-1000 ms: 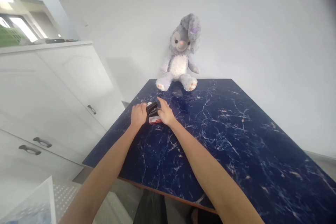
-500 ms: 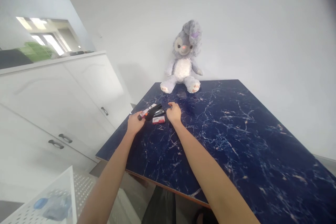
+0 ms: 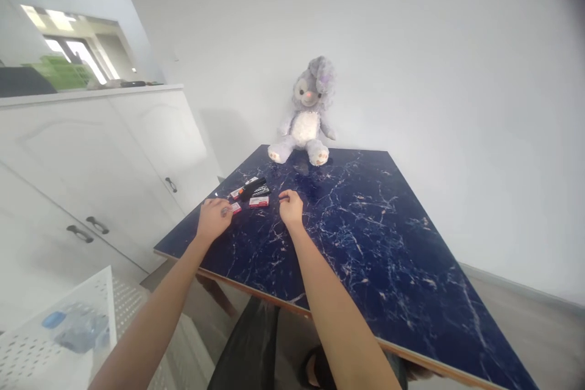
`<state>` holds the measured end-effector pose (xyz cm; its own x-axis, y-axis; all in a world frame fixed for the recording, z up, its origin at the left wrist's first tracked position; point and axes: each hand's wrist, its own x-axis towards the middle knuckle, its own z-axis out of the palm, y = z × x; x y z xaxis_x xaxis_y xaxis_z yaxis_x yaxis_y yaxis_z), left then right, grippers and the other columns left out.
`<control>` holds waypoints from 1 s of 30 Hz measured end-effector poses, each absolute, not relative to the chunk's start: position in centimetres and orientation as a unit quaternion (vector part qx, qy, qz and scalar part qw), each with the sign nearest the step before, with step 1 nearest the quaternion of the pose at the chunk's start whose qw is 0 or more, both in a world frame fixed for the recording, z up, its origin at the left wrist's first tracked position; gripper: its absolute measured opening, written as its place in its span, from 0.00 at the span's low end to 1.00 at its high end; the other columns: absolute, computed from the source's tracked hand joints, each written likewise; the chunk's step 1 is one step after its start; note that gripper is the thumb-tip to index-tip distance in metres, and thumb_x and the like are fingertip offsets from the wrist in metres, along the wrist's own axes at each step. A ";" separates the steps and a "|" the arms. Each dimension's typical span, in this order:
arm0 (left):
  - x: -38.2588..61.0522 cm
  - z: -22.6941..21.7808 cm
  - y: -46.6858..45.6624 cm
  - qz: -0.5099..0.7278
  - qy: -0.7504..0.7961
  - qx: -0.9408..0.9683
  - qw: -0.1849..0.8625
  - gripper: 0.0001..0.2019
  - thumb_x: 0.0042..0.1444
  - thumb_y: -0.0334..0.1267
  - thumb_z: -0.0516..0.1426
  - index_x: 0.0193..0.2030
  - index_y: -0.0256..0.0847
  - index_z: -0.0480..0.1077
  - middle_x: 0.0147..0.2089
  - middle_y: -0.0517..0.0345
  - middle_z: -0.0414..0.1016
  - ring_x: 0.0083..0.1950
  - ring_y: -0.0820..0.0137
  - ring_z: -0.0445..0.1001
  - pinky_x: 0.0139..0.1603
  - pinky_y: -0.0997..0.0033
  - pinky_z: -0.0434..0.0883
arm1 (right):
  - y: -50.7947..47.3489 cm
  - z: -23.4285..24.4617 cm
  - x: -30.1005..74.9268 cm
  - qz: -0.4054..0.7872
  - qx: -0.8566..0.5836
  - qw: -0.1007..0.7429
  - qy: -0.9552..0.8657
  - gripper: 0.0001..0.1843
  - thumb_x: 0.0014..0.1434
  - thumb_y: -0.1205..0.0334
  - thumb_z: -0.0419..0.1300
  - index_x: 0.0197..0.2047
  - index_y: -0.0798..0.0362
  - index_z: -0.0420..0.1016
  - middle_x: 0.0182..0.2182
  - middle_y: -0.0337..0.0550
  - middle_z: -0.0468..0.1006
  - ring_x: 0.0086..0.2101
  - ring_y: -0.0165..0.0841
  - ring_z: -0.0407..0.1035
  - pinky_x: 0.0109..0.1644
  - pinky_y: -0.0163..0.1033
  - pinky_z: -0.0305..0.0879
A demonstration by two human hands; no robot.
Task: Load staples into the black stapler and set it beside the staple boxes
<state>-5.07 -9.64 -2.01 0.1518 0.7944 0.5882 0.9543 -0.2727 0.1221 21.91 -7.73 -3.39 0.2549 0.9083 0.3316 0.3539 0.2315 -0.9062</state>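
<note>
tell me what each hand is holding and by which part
Left hand pinches a small red box by its near end. Right hand holds nothing, curled on the table.

Dark blue marbled table (image 3: 365,237), white veining, thin wood-coloured edge along the near side. Grey plush rabbit (image 3: 305,113) sits upright at the far edge, white belly, back against the plain white wall (image 3: 411,42). To the left, a white cabinet (image 3: 91,158) with dark handles on its doors and drawers; its top carries a few small dark items, too small to tell. Lower left corner: a white perforated tray (image 3: 55,335) holding something blue and blurred. Grey floor (image 3: 539,323) at lower right.
</note>
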 end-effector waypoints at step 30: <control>-4.2 -1.7 -5.3 -0.246 -0.579 -0.775 0.066 0.13 0.66 0.41 0.54 0.54 0.42 0.72 0.48 0.46 0.79 0.53 0.54 0.74 0.53 0.58 0.71 | -9.9 -2.7 21.4 0.253 -0.561 0.478 -0.627 0.20 0.45 0.76 0.50 0.34 0.50 0.79 0.33 0.36 0.82 0.32 0.31 0.74 0.46 0.35 0.70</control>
